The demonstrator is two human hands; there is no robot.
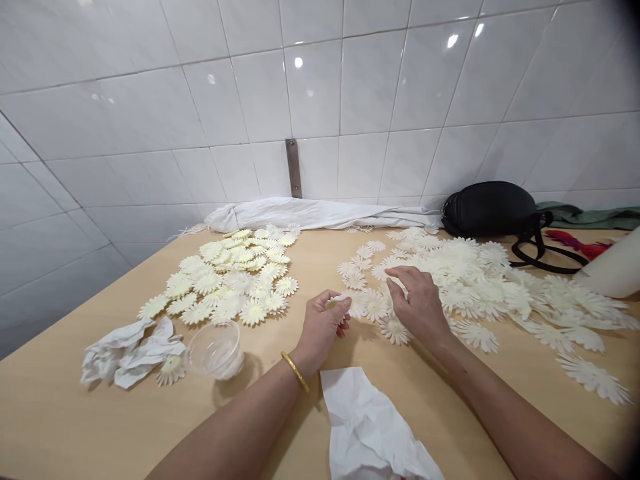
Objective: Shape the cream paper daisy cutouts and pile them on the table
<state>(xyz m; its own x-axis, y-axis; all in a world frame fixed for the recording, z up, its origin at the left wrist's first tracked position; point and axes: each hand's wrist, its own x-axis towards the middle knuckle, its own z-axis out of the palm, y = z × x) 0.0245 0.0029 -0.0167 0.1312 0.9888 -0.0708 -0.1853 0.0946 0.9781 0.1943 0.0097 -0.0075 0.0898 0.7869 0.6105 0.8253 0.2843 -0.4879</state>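
My left hand [320, 327] pinches the edge of a cream paper daisy [353, 304] between thumb and fingers, above the wooden tabletop [85, 427]. Just beside it, my right hand [419, 303] curves over a loose pile of larger cream paper daisies [475, 287], and its fingertips are hidden among the petals. To the left lies a second heap of smaller daisies with yellowish centres [230, 280]. A gold bangle [295, 371] circles my left wrist.
A clear plastic cup [215, 350] stands next to crumpled white tissue [131, 353]. Another tissue sheet [373, 427] lies below my hands. White cloth [310, 213], a black bag [487, 209] and a white cylinder [613, 267] stand along the tiled wall and table's far side.
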